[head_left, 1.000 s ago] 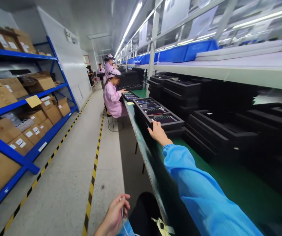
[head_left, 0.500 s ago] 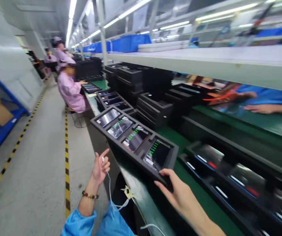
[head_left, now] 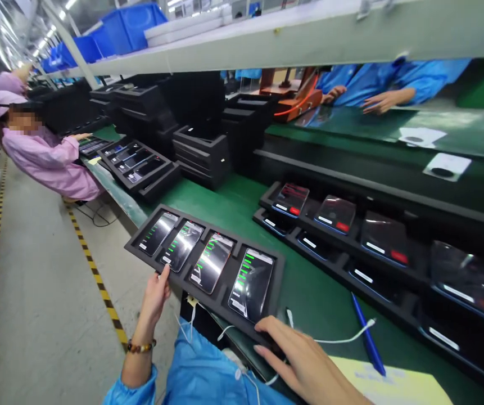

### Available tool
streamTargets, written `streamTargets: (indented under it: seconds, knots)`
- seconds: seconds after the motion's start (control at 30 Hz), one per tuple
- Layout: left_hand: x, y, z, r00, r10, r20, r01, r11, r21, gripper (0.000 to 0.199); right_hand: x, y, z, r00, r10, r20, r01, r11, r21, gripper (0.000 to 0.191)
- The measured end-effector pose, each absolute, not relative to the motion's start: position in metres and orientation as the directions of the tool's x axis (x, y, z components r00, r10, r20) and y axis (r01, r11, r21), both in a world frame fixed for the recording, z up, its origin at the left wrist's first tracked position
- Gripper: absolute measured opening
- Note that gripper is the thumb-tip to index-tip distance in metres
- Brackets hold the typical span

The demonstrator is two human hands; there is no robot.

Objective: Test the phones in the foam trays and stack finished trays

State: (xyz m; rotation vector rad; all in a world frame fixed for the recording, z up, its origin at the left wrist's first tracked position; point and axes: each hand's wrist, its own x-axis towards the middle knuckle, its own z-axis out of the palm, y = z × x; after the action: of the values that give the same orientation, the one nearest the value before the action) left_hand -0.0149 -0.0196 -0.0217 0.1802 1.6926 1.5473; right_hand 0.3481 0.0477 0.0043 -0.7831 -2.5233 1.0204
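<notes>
A black foam tray (head_left: 279,273) spans the space between my two hands, tilted over the table's front edge. Several smartphones lie in its slots, among them the rightmost phone (head_left: 250,287), their dark screens showing green text lines. My left hand (head_left: 156,295) grips the tray's front edge toward the left, thumb on top and the other fingers mostly hidden. At the near right corner, my right hand (head_left: 303,354) holds the tray between thumb and fingers. Below it, a white cable (head_left: 338,341) runs across the tabletop.
Stacked trays of phones (head_left: 309,222) stand to the right. A blue pen (head_left: 368,337) touches a yellow paper (head_left: 406,385). Another phone tray (head_left: 153,180) and black tray stacks (head_left: 202,154) lie beyond. A pink-clad person (head_left: 51,152) sits left; a blue-sleeved person works opposite.
My left hand, earlier off the tray with a white cable at its fingers, now grips the tray's edge. The tray has come closer and lower. My view has swung right.
</notes>
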Motion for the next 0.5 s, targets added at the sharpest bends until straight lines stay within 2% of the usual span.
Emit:
streamTargets:
  seconds: [0.13,0.2,0.27,0.33,0.43,0.5]
  knots:
    - [-0.024,-0.043,-0.010,-0.689,0.562,-0.456,-0.341,0.304,0.890,0.075,0.347,0.086,0.016,-0.709,0.682,0.178,0.430,0.619,-0.657,0.029]
    - [-0.025,-0.059,0.004,-0.643,0.612,-0.461,-0.301,0.353,0.886,0.075,0.338,0.111,0.019,-0.701,0.679,0.217,0.437,0.650,-0.622,0.033]
    - [-0.018,-0.073,0.019,-0.508,0.721,-0.471,-0.232,0.411,0.881,0.074,0.324,0.132,0.018,-0.765,0.606,0.217,0.389,0.704,-0.595,0.035]
    - [0.002,-0.081,0.031,-0.287,0.814,-0.506,-0.162,0.479,0.863,0.072,0.305,0.145,0.015,-0.858,0.478,0.189,0.302,0.767,-0.566,0.037]
    - [0.045,-0.079,0.036,0.004,0.823,-0.568,-0.130,0.564,0.816,0.073,0.277,0.152,0.010,-0.945,0.298,0.135,0.199,0.850,-0.488,0.046]
    - [0.074,-0.073,0.031,0.098,0.810,-0.578,-0.145,0.587,0.797,0.075,0.261,0.153,0.010,-0.969,0.227,0.101,0.165,0.892,-0.421,0.052]
